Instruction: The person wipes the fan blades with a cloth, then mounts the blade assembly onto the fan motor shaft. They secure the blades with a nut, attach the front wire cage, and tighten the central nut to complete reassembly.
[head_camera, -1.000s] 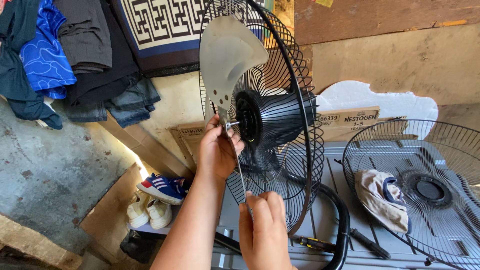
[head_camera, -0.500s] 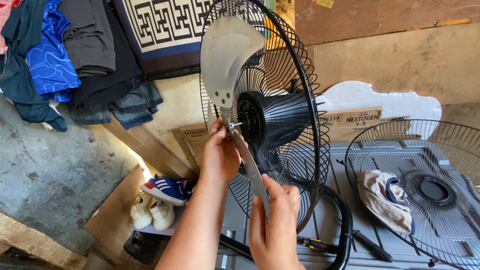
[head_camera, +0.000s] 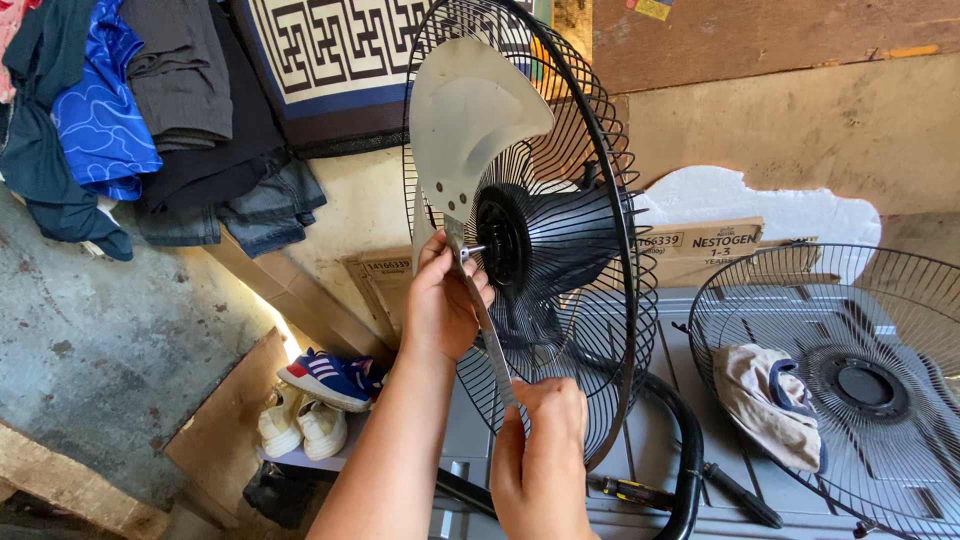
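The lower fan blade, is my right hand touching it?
Touching. The head view shows the right hand with its fingers closed around the lower end of the metal fan blade, with no gap visible between them.

Fan blade (head_camera: 470, 130): dull, smooth grey metal. Rear guard (head_camera: 600, 250): glossy black wire. Rag (head_camera: 765, 400) right of the hands: matt, soiled cloth.
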